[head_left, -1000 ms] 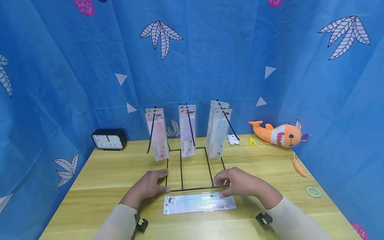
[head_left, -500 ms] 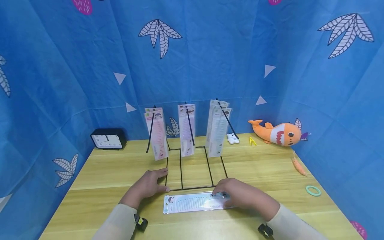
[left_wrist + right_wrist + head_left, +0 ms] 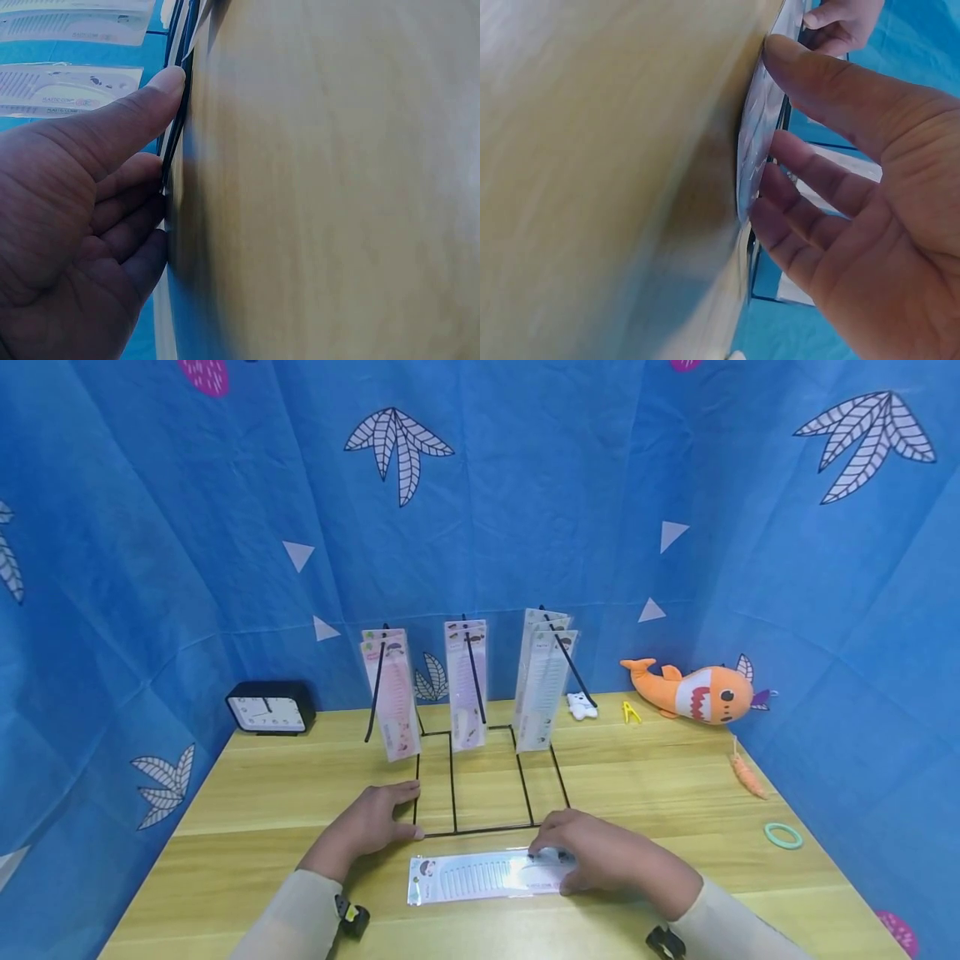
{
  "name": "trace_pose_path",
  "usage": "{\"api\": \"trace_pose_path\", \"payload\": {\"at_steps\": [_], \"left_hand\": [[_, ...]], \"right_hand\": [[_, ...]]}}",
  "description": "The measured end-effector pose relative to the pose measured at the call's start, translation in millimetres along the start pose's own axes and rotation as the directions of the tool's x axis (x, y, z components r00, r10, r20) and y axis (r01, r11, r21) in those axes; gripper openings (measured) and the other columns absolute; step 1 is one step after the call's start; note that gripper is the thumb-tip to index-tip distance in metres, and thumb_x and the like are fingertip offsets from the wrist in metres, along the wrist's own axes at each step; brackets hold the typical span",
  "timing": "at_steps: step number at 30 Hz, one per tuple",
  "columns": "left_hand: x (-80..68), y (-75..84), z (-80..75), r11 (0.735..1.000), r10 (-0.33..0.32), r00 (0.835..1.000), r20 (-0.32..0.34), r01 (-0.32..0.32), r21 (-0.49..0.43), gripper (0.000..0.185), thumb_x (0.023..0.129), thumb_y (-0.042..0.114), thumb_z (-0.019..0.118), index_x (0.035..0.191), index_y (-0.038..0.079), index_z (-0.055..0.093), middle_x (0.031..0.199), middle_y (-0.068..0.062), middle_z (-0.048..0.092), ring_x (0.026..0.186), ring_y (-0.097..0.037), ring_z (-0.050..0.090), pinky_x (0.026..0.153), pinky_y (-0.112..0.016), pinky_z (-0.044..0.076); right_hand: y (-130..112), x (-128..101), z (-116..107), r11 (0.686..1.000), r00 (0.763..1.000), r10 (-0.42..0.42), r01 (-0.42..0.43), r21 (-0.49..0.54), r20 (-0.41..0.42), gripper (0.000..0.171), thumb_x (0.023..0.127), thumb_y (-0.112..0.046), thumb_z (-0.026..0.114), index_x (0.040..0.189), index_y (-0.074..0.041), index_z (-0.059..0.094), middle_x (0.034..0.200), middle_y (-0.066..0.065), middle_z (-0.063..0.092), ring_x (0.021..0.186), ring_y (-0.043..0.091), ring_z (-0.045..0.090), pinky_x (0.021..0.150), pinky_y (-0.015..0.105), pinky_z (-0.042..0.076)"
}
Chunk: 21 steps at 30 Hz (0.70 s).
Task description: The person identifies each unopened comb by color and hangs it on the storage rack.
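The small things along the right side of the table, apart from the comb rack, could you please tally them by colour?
Orange: 2, the plush fish and the carrot toy.
White: 1, the tiny bear.
Yellow: 1, the clip.
Green: 1, the ring.
Total: 5.

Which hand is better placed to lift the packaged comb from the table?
Probably the right hand: its fingers already lie on the packaged comb. The left hand rests on the wire rack.

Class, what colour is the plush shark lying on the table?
Orange with a white belly; the plush shark shows best in the head view.
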<state>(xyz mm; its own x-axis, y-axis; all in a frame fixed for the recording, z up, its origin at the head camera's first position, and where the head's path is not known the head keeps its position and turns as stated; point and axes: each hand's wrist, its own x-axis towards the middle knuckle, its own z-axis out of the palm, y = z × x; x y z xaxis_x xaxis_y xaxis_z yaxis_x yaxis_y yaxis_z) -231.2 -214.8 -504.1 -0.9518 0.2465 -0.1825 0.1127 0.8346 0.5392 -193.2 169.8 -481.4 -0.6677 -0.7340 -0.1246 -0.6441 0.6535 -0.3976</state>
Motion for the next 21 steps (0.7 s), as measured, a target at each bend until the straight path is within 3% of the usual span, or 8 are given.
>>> {"api": "trace_pose_path", "payload": {"at_steps": [11, 16, 21], "left_hand": [[0.4, -1.4, 0.0, 1.0, 0.02, 1.0, 0.001, -0.02, 0.003, 0.074, 0.091, 0.031, 0.09, 0.156, 0.012, 0.061, 0.169, -0.006, 0.051, 0.159, -0.039, 0.043, 0.13, -0.057, 0.039], [-0.2, -0.8, -1.2, 0.999, 0.032, 0.999, -0.005, -0.032, 0.007, 0.074, 0.091, 0.031, 0.09, 0.157, 0.012, 0.06, 0.169, -0.007, 0.052, 0.159, -0.04, 0.043, 0.13, -0.057, 0.039], [-0.8, -0.5, -1.1, 1.0, 0.027, 1.0, -0.003, -0.027, 0.002, 0.074, 0.091, 0.031, 0.091, 0.157, 0.012, 0.061, 0.169, -0.006, 0.052, 0.159, -0.039, 0.043, 0.131, -0.057, 0.038]], "right_hand": [[-0.6, -0.8, 0.5, 0.994, 0.995, 0.054, -0.061, 0.086, 0.087, 0.07, 0.085, -0.021, 0.095, 0.148, -0.03, 0.066, 0.137, -0.011, 0.066, 0.12, 0.004, 0.062, 0.107, 0.038, 0.059], [-1.0, -2.4, -2.1, 0.988, 0.994, 0.038, -0.053, 0.143, 0.104, 0.058, 0.092, -0.011, 0.086, 0.144, -0.03, 0.068, 0.13, -0.016, 0.066, 0.115, 0.001, 0.061, 0.105, 0.036, 0.059], [0.2, -2.6, -8.5, 0.973, 0.996, -0.026, 0.005, 0.23, 0.086, 0.042, 0.102, -0.005, 0.073, 0.134, -0.032, 0.071, 0.122, -0.019, 0.065, 0.104, 0.0, 0.058, 0.094, 0.028, 0.057]]}}
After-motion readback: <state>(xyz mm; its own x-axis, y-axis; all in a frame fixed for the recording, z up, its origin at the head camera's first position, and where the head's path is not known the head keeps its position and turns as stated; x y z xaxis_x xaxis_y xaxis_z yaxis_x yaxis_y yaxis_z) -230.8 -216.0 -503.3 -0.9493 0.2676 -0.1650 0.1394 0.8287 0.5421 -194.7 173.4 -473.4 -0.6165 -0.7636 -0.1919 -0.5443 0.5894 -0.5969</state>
